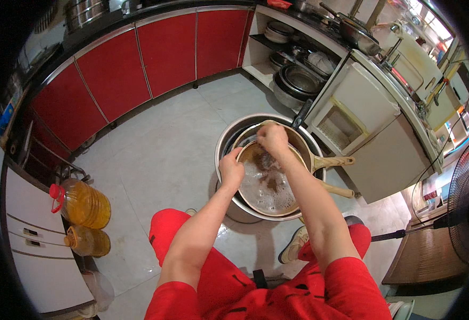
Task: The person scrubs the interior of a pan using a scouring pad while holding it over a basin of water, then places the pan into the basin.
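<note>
A large metal basin stands on the floor before me and holds several pans. My left hand grips the left rim of the front pan, which holds sudsy, brownish liquid. Over the far part of that pan is my right hand, its fingers curled down and slightly blurred; whether they hold anything is hidden. A wiry metal scourer appears to lie in the liquid just below it. Another pan with a wood-patterned handle lies behind, and a black handle sticks up at the basin's far side.
Red cabinets line the far side. An open cupboard shelf holds stacked plates and bowls. Two oil jugs stand by a white cabinet at left. At right are a floor fan and a counter with a sink.
</note>
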{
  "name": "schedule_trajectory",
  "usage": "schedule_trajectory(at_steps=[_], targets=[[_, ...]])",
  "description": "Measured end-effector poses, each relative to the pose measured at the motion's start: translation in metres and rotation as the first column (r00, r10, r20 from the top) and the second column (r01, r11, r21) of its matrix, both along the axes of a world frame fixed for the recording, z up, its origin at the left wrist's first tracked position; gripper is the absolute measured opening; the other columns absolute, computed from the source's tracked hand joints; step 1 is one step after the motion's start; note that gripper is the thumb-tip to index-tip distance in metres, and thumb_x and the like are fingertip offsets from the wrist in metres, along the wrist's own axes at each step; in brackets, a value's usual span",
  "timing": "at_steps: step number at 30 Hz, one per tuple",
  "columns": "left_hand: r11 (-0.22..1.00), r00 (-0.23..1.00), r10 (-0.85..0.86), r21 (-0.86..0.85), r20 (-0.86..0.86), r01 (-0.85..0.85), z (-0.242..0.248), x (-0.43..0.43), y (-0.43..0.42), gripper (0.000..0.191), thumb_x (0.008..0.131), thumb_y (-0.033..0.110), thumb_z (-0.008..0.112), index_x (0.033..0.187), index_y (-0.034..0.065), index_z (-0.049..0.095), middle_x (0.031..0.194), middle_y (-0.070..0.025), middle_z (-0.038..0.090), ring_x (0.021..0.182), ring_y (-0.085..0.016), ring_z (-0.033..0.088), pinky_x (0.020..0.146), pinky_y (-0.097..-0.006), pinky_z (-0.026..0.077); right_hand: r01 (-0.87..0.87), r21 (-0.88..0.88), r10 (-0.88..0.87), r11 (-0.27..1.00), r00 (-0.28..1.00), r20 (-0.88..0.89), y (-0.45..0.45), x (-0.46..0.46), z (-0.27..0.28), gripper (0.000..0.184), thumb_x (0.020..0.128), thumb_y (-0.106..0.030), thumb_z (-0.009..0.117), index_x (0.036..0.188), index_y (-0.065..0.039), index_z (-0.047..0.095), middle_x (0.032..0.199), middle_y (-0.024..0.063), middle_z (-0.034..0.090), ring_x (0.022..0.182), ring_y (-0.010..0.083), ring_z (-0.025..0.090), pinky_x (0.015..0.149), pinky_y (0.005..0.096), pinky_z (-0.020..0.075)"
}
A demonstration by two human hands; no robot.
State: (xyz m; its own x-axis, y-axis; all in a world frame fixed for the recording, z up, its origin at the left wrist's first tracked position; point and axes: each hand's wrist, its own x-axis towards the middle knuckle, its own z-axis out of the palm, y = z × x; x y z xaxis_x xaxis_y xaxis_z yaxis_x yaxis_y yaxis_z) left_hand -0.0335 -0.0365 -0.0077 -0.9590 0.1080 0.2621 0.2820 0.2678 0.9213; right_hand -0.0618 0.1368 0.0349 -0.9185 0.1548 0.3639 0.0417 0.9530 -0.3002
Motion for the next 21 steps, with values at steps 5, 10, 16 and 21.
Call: schedule_trajectory(at_steps=[5, 10, 16, 21], targets=[[0.999, 0.998, -0.02, 0.045, 0.06, 0.017, -0.003, -0.002, -0.009, 0.043, 0.069, -0.006, 0.048, 0.107, 0.0029, 0.067, 0.099, -0.0208, 0.067, 0.097, -0.035, 0.064, 0.086, -0.0383, 0.048, 0.001, 0.062, -0.003, 0.998, 0.999, 0.034, 0.017, 0.015, 0.005, 0.01, 0.068, -0.014, 0.07, 0.077, -0.011, 0.073, 0.082, 0.0154, 0.066, 0.085, 0.0362, 0.062, 0.077, 0.042, 0.0523], [1.0, 0.998, 0.006, 0.026, 0.061, -0.007, -0.005, -0.002, -0.009, 0.043, 0.07, -0.005, 0.048, 0.107, 0.0046, 0.067, 0.099, -0.0204, 0.067, 0.096, -0.034, 0.065, 0.085, -0.0374, 0.048, 0.157, 0.019, -0.158, 0.987, 0.984, 0.079, 0.021, 0.017, 0.005, 0.01, 0.068, -0.011, 0.067, 0.075, -0.01, 0.073, 0.081, 0.0155, 0.067, 0.076, 0.0374, 0.062, 0.077, 0.0438, 0.0523], [0.998, 1.0, -0.016, 0.06, 0.019, 0.015, -0.004, 0.001, -0.003, 0.045, 0.067, -0.009, 0.046, 0.106, 0.0013, 0.066, 0.098, -0.0229, 0.066, 0.096, -0.037, 0.063, 0.086, -0.0408, 0.047, -0.002, 0.02, 0.003, 1.0, 1.0, -0.005, 0.013, 0.0, 0.0, 0.008, 0.069, -0.013, 0.067, 0.073, -0.009, 0.072, 0.08, 0.0174, 0.067, 0.076, 0.0356, 0.065, 0.072, 0.0435, 0.0542], [0.999, 0.999, 0.013, 0.05, 0.036, -0.015, 0.0, 0.003, -0.007, 0.043, 0.068, -0.007, 0.046, 0.105, 0.002, 0.067, 0.095, -0.0229, 0.066, 0.094, -0.038, 0.063, 0.085, -0.0415, 0.048, 0.184, 0.015, -0.184, 0.983, 0.965, 0.188, 0.03, 0.008, 0.005, 0.008, 0.07, -0.014, 0.067, 0.073, -0.01, 0.073, 0.08, 0.0162, 0.067, 0.077, 0.0345, 0.066, 0.074, 0.0429, 0.0543]])
